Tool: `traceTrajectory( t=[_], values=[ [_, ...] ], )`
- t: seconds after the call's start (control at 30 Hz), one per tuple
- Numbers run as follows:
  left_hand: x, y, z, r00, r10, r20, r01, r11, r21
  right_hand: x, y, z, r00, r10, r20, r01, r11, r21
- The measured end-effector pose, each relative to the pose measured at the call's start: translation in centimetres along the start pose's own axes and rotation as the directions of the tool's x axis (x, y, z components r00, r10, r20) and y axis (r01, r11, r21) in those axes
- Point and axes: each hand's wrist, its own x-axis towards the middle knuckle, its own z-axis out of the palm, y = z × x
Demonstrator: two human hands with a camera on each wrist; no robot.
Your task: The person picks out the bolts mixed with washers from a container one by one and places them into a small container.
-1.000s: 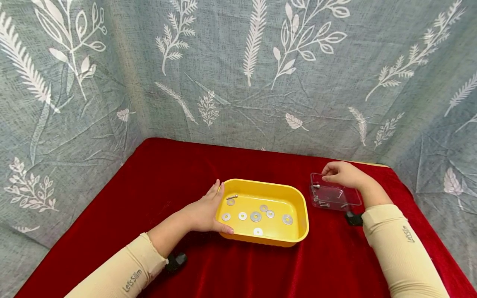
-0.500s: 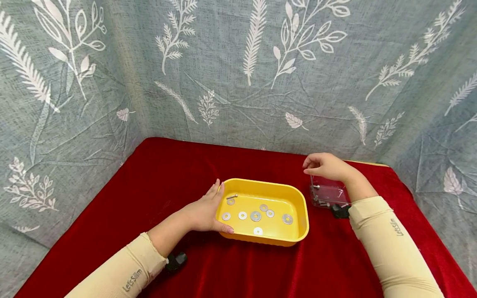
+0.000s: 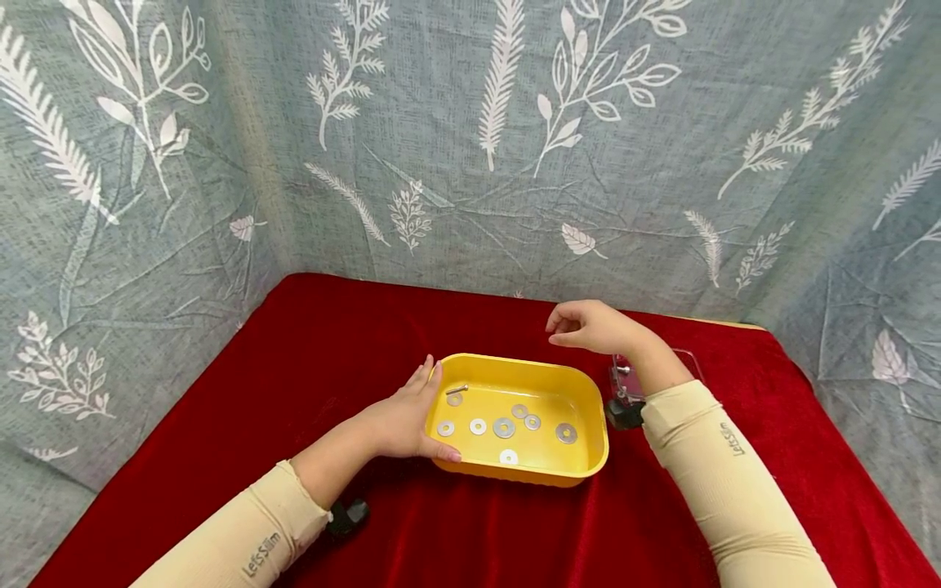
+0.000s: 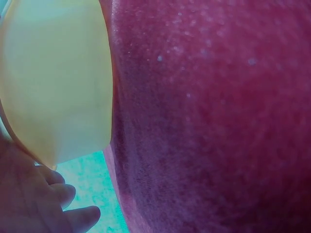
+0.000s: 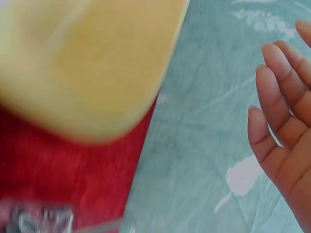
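In the head view, a yellow plastic tray [image 3: 515,372] stands mid-table, with several flat metal washers [image 3: 503,428] and one bolt [image 3: 457,389] lying in it. My left hand [image 3: 397,420] rests against the tray's left end, fingers extended along the outside and thumb at the near rim. Beyond the tray's far right corner, my right hand [image 3: 591,327] hovers with loosely bent fingers. Nothing shows in its fingers in the right wrist view, though the thumb is out of sight there. Behind the right forearm, partly hidden, sits a clear plastic box [image 3: 689,356] containing several bolts [image 3: 623,371].
Red velvet cloth [image 3: 294,367] covers the table. A grey-blue curtain [image 3: 441,163] with white leaf prints hangs behind and at both sides. Each wrist carries a black camera mount, such as the left one [image 3: 349,516].
My right hand has risen out of the clear box and travelled left, to beyond the tray's far right corner. The left hand and the tray have stayed put.
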Motion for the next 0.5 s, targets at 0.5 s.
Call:
traceTrajectory(
  t=[0.5],
  values=[
    [0.1,0.2,-0.1,1.000,-0.011,0.005,0.011,1.000,0.014,3.0,-3.4,3.5,0.991,-0.130,0.038,0.129,0.991,0.037]
  ],
)
